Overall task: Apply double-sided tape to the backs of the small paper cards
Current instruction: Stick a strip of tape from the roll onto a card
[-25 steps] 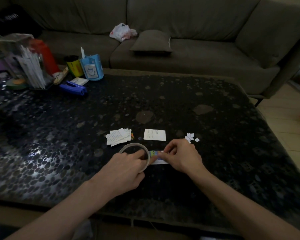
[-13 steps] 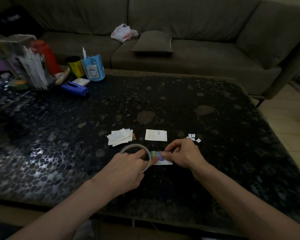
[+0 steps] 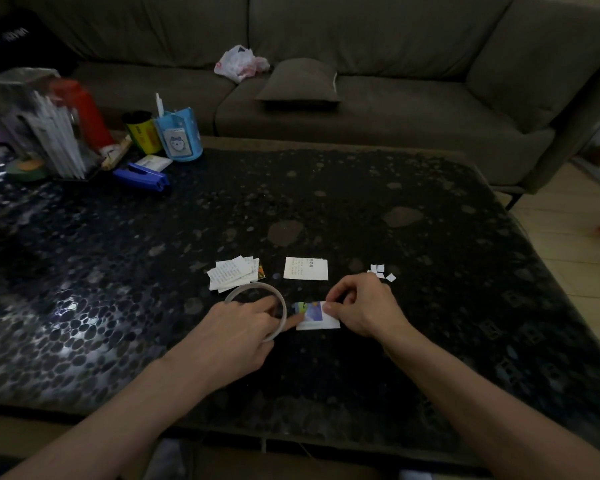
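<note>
Mid-frame on the dark pebbled table, the left grip holds the translucent tape ring, the right grip pinches one colourful small paper card, seemingly mid-taping; the white card pile likely waits.

Layout about the grip. The card lies on the table, pinched at its right edge by the right hand; the left hand, just left of it, holds the tape roll, one fingertip touching the card's left end. Just behind the grip: a lone card. Behind-left, beside the roll: a stack of cards. Behind-right, near the right hand: paper scraps. Far behind-left, at the table's corner: a stapler, with a pen holder behind it. Beyond the table: a sofa bearing a cushion, with a bag to the cushion's left
</note>
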`<control>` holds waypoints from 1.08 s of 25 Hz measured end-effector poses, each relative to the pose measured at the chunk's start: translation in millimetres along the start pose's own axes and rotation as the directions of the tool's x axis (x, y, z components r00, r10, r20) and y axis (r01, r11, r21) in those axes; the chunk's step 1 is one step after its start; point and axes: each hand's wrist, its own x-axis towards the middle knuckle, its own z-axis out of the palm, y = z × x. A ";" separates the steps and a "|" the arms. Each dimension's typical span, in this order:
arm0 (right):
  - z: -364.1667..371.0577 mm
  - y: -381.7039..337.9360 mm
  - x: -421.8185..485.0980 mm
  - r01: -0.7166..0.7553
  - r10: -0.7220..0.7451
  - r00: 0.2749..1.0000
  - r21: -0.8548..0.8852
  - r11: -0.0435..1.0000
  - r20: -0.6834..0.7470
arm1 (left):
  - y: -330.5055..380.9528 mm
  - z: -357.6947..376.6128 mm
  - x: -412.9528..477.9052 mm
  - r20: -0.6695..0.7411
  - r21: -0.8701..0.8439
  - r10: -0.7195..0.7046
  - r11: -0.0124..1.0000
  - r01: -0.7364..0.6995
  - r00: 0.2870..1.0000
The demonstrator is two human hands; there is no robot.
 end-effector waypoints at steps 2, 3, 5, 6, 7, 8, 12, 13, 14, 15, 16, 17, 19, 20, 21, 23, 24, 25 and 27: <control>-1.3 2.3 1.3 0.001 -0.001 1.000 0.009 1.000 0.016 | -0.8 2.1 -2.5 -0.038 0.054 0.043 0.998 -0.041 0.998; -3.6 2.6 2.5 -0.004 0.003 0.999 0.029 1.000 0.035 | -0.7 2.4 -1.9 -0.032 0.061 0.049 0.997 -0.047 0.998; -6.9 1.6 3.5 -0.019 0.012 0.997 0.080 0.997 0.079 | -1.7 3.5 0.7 -0.030 0.040 0.038 0.999 -0.037 0.999; -6.5 0.6 2.7 -0.023 0.015 0.996 0.086 0.996 0.087 | -1.6 4.6 2.1 -0.024 0.033 0.027 0.999 -0.026 0.999; -4.5 -0.6 1.5 -0.020 0.015 0.997 0.068 0.997 0.078 | -1.0 4.8 3.7 -0.014 0.037 0.023 0.999 -0.023 1.000; -1.1 -1.7 0.2 -0.009 0.008 0.999 0.022 1.000 0.053 | -1.4 4.2 5.3 -0.001 0.037 0.026 0.999 -0.026 1.000; 2.1 -2.3 -2.3 0.005 -0.005 1.000 -0.010 1.000 0.000 | -4.3 0.1 9.1 0.039 0.005 0.026 1.000 -0.026 0.999; -0.7 -1.6 -2.4 -0.010 0.010 1.000 0.044 0.999 0.018 | -3.9 -0.6 9.2 0.041 0.007 0.026 1.000 -0.026 0.999; -2.9 -1.1 -2.8 -0.020 0.018 0.999 0.084 0.996 0.034 | -2.8 -0.9 9.5 0.046 0.008 0.023 1.000 -0.023 0.999; -4.0 -1.1 -3.1 -0.024 0.020 0.999 0.107 0.994 0.041 | -2.2 -1.1 10.0 0.053 0.007 0.014 1.000 -0.014 0.999; -3.7 -1.6 -3.3 -0.027 0.023 0.999 0.118 0.993 0.041 | -1.6 -1.2 10.6 0.061 0.007 0.001 1.000 -0.002 0.998; -2.9 -2.5 -3.1 -0.034 0.030 0.999 0.120 0.992 0.038 | -0.9 -0.8 11.1 0.066 0.010 -0.012 1.000 0.011 0.998; -1.1 -4.4 -1.9 -0.055 0.052 0.998 0.120 0.991 0.031 | -0.3 -0.3 10.2 0.069 0.022 -0.023 1.000 0.022 0.997; -0.7 -5.1 -1.0 -0.066 0.064 0.998 0.130 0.989 0.025 | -0.4 -0.2 9.5 0.069 0.032 -0.015 0.999 0.013 0.998; -1.0 -5.0 -0.1 -0.073 0.071 0.997 0.150 0.986 0.017 | -0.9 -0.1 8.6 0.065 0.039 -0.001 0.999 -0.001 0.998; -1.5 -4.0 1.2 -0.037 0.040 0.999 0.181 0.983 -0.013 | -1.5 0.6 6.9 0.054 0.040 0.016 0.999 -0.018 0.998; -1.1 -3.9 1.1 0.000 0.006 0.999 0.176 0.984 -0.031 | -2.1 0.8 6.3 0.043 0.045 0.012 0.999 -0.014 0.999; -0.8 -4.5 0.9 0.043 -0.035 0.998 0.160 0.986 -0.050 | -2.4 0.6 5.8 0.024 0.046 0.007 0.999 -0.008 1.000; 0.5 -7.9 1.9 0.132 -0.125 0.988 0.085 0.988 -0.089 | -2.1 -0.6 4.6 -0.034 0.039 -0.020 0.999 0.021 0.999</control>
